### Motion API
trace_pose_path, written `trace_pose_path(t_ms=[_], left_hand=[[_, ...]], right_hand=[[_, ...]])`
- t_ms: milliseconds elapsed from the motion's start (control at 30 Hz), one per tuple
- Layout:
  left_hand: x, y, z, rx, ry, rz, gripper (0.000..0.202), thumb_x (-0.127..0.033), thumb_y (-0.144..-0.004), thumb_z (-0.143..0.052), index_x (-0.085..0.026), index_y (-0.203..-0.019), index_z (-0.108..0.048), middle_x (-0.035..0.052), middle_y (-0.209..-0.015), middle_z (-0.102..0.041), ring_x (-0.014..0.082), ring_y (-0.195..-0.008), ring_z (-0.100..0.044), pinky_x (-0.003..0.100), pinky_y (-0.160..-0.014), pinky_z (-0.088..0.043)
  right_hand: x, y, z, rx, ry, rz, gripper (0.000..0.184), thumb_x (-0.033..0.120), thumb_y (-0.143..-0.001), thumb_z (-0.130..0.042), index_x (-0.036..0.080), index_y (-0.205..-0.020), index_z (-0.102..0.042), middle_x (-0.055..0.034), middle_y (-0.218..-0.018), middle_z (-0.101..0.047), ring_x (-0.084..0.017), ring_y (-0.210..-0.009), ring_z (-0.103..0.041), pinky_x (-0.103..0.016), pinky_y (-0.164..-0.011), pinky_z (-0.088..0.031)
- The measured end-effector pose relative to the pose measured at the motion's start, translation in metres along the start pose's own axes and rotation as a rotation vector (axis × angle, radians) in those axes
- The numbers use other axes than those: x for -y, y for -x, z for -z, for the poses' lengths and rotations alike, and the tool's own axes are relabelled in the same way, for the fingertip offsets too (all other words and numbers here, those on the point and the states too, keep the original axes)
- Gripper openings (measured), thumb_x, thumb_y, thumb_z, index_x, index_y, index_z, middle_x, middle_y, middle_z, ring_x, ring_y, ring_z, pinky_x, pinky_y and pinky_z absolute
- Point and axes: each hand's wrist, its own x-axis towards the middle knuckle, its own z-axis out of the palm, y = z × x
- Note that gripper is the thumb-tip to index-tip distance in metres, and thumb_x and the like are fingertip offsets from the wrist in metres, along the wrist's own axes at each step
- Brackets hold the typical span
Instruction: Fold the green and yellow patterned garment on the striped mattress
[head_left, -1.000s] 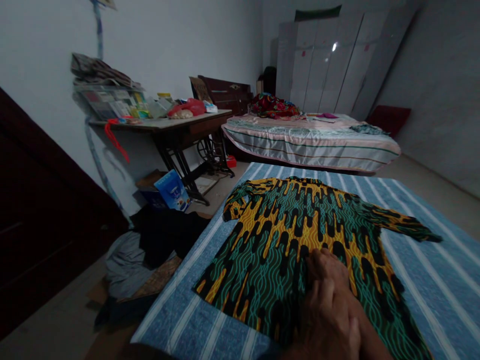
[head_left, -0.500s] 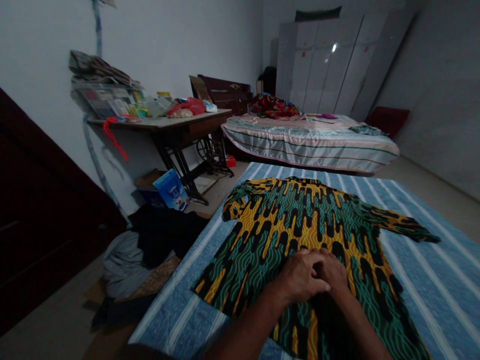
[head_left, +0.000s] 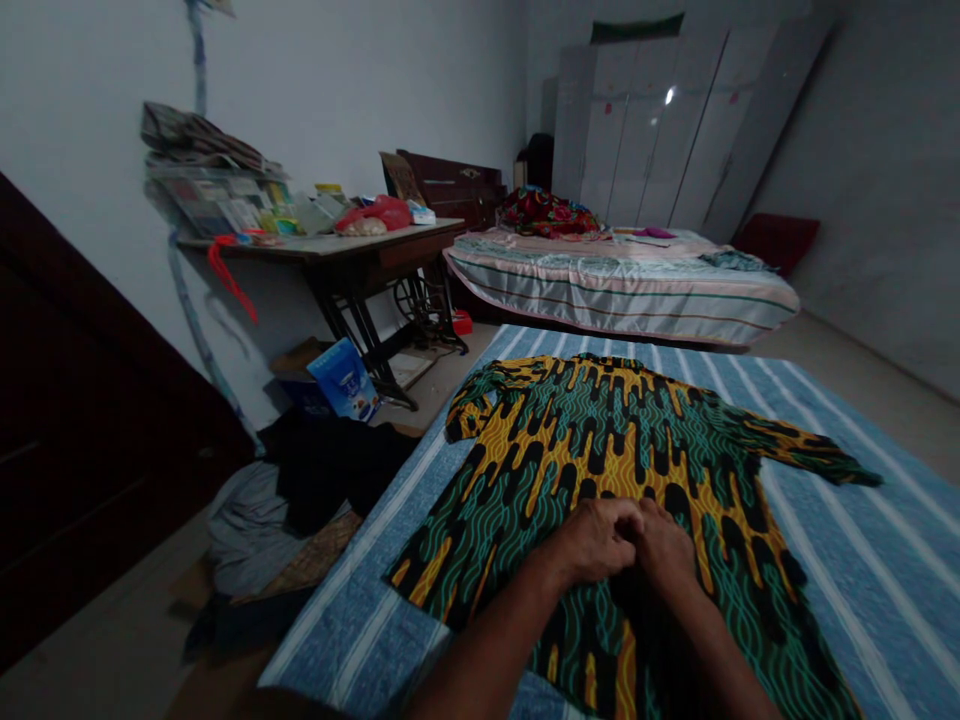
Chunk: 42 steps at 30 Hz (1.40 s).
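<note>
Left hand (head_left: 598, 540) and right hand (head_left: 667, 552) meet with bent fingers over the middle of the patterned shirt (head_left: 626, 455); whether they pinch its cloth, I cannot tell. Working there well seems to call for light fingertips and little tugging, so that the shirt lies smooth on the blue striped cover (head_left: 364, 600) under it, right up to the collar (head_left: 609, 361) at its far edge, on the side toward the bed (head_left: 600, 285) beyond.
</note>
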Motion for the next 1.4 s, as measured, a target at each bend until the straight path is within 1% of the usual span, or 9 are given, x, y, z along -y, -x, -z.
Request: trace_pose_path(t_ms=[100,167,300,433,667,800,1000,1100,1400], left_hand=[[0.0,0.002,-0.001,0.042,0.037,0.105,0.042,-0.024,-0.058,-0.077,-0.016,-0.095,-0.06,-0.0048,-0.068,-0.056,0.0118,-0.062,-0.055,0.021,-0.057,-0.04],[0.002,0.001,-0.002,0.034,0.066,0.131,0.048,-0.031,-0.056,-0.08,-0.017,-0.096,-0.057,-0.0055,-0.068,-0.055,0.0113,-0.061,-0.054,0.021,-0.056,-0.039],[0.012,-0.005,-0.003,-0.003,0.177,0.122,0.049,-0.023,-0.054,-0.08,-0.016,-0.096,-0.054,-0.0045,-0.075,-0.056,0.0095,-0.063,-0.052,0.021,-0.056,-0.039],[0.023,-0.009,-0.003,0.03,0.271,0.106,0.053,-0.019,-0.055,-0.077,-0.016,-0.103,-0.054,-0.0048,-0.072,-0.056,0.0106,-0.065,-0.054,0.022,-0.06,-0.041],[0.024,-0.005,-0.006,-0.018,0.221,0.072,0.049,-0.002,-0.059,-0.057,-0.016,-0.106,-0.059,-0.0039,-0.073,-0.057,0.0084,-0.063,-0.052,0.019,-0.056,-0.037],[0.021,-0.001,-0.006,0.034,0.227,0.042,0.05,-0.009,-0.061,-0.063,-0.016,-0.11,-0.057,-0.0022,-0.08,-0.057,0.008,-0.063,-0.053,0.018,-0.054,-0.038],[0.022,0.0,0.0,0.097,0.374,0.123,0.071,-0.021,-0.054,-0.081,-0.016,-0.12,-0.054,-0.0003,-0.087,-0.059,0.0099,-0.067,-0.057,0.022,-0.06,-0.043],[0.026,-0.002,0.0,0.088,0.358,0.141,0.069,-0.022,-0.053,-0.082,-0.016,-0.118,-0.057,-0.0011,-0.085,-0.059,0.0088,-0.066,-0.055,0.021,-0.059,-0.042],[0.02,-0.003,0.001,0.058,0.263,0.087,0.062,0.003,-0.058,-0.059,-0.015,-0.117,-0.061,-0.0037,-0.074,-0.057,0.0059,-0.059,-0.051,0.017,-0.054,-0.038]], right_hand=[[0.0,-0.002,0.002,0.049,-0.003,0.006,0.027,0.022,-0.093,-0.038,0.018,-0.097,-0.065,-0.0117,-0.107,-0.06,-0.024,-0.104,-0.058,-0.031,-0.078,-0.044],[0.0,-0.004,0.003,0.066,-0.004,-0.011,0.027,0.022,-0.092,-0.038,0.018,-0.1,-0.064,-0.012,-0.108,-0.06,-0.024,-0.103,-0.058,-0.031,-0.077,-0.044],[0.001,-0.004,0.003,0.057,-0.025,-0.038,0.027,0.024,-0.092,-0.04,0.018,-0.109,-0.061,-0.0111,-0.109,-0.059,-0.023,-0.106,-0.056,-0.031,-0.082,-0.043],[0.002,-0.002,0.005,0.052,-0.024,-0.036,0.032,0.027,-0.092,-0.042,0.017,-0.12,-0.055,-0.0114,-0.11,-0.059,-0.024,-0.108,-0.055,-0.032,-0.083,-0.043],[0.001,-0.001,0.0,0.009,0.029,-0.017,0.031,0.027,-0.092,-0.042,0.018,-0.118,-0.056,-0.0118,-0.109,-0.059,-0.026,-0.108,-0.055,-0.031,-0.079,-0.043],[0.0,-0.002,-0.002,0.0,0.041,-0.017,0.028,0.023,-0.092,-0.042,0.016,-0.115,-0.056,-0.0117,-0.107,-0.06,-0.024,-0.106,-0.056,-0.03,-0.079,-0.043],[0.003,0.0,0.0,-0.004,0.052,-0.02,0.031,0.03,-0.094,-0.041,0.014,-0.116,-0.056,-0.0133,-0.108,-0.059,-0.026,-0.106,-0.056,-0.032,-0.081,-0.044],[0.004,0.001,0.002,0.013,0.048,-0.017,0.033,0.029,-0.095,-0.039,0.012,-0.116,-0.057,-0.0142,-0.109,-0.059,-0.026,-0.108,-0.055,-0.033,-0.082,-0.043],[0.002,0.0,-0.002,-0.007,0.049,-0.011,0.032,0.027,-0.093,-0.042,0.011,-0.116,-0.059,-0.0142,-0.11,-0.059,-0.026,-0.108,-0.054,-0.032,-0.082,-0.042]])
